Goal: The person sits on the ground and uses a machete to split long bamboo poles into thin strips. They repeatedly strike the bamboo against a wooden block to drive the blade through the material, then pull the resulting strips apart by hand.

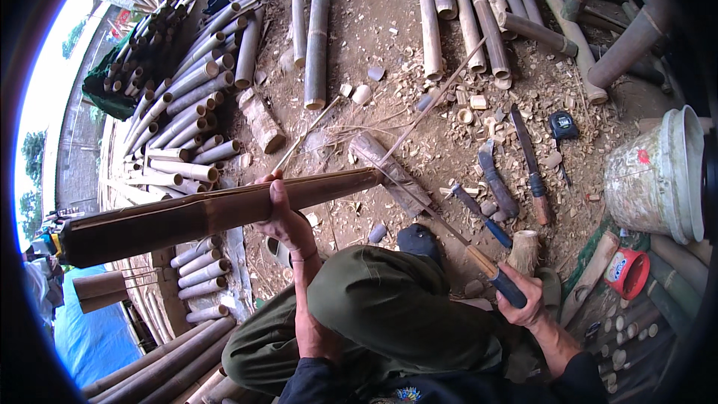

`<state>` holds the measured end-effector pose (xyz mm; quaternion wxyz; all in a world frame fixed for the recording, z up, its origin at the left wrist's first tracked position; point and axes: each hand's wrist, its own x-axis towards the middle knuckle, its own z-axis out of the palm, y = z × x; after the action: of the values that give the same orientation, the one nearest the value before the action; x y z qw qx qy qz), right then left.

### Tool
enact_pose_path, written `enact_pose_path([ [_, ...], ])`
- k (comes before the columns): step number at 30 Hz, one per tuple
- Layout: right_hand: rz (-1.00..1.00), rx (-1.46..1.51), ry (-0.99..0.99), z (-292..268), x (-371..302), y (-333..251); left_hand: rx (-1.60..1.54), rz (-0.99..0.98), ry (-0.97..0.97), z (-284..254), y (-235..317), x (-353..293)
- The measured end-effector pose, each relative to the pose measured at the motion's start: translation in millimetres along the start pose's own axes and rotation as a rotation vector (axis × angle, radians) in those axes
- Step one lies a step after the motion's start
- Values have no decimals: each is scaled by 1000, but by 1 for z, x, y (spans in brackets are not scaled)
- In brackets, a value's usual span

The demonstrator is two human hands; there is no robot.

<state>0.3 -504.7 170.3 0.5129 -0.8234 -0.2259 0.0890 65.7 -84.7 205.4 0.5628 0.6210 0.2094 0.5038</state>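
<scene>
Olive-green trousers [374, 295], a dark navy shirt [458, 390] with a multicoloured emblem [408, 394]

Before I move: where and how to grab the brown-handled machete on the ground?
I'd take the machete mid-way along its brown handle, from above and the right: the handle end points toward you, the blade away, and a dark curved tool lies just left.

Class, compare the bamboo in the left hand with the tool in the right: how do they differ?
The bamboo is broad; the tool is slim, with a dark grip. The left hand holds the bamboo partway along; the right hand holds the tool by its grip, at one end. Both are long and hand-held.
</scene>
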Motion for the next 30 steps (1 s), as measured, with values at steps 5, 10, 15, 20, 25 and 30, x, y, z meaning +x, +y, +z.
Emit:
enact_pose_path([
  [5, -70, -68, -64, 2, -1, 15, -95, -20, -10, 1, -4, -9],
  [10, -42, 47, -65, 73, 82, 33, -65, -13, -26, -6, -1, -9],
  [15, -112, 40, -8, 137, 141, 48, -39, -3, -15, -2, -4, -18],
  [20, -78, -15, -114, 34, 35, 47, -47, -11, 16, -9, -6, -15],
  [25, -90, -38, -135, 48, 57, 40, -77, 11, 50, -6, -8, -16],
  [30, -159, 15, -7, 125, 138, 49, -22, 29, 41, -1, -9, -13],
])
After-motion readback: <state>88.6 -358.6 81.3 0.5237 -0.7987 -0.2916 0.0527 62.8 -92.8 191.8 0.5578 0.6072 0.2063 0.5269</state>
